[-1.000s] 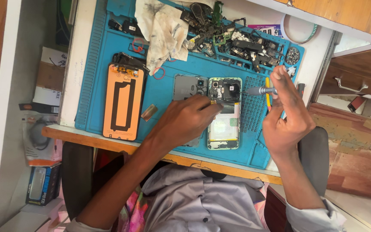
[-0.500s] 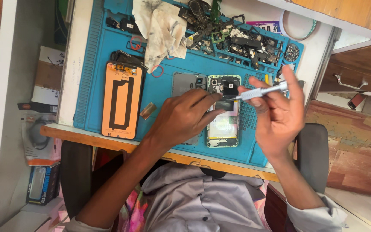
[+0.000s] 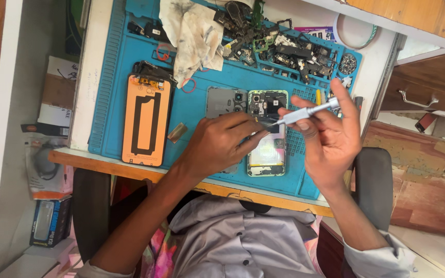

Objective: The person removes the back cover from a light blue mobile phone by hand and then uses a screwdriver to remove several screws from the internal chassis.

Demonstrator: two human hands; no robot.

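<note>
- The opened phone point(image 3: 267, 133) lies on the blue mat point(image 3: 197, 110), just right of a grey back cover point(image 3: 221, 101).
- The right hand point(image 3: 330, 139) grips a silver screwdriver point(image 3: 305, 113) in closed fingers, tip aimed at the phone.
- The left hand point(image 3: 217, 144) rests over the phone's left edge, fingertips pinched near the tip; whether it holds anything I cannot tell.
- An orange screen panel point(image 3: 146, 121) lies well left of the phone.
</note>
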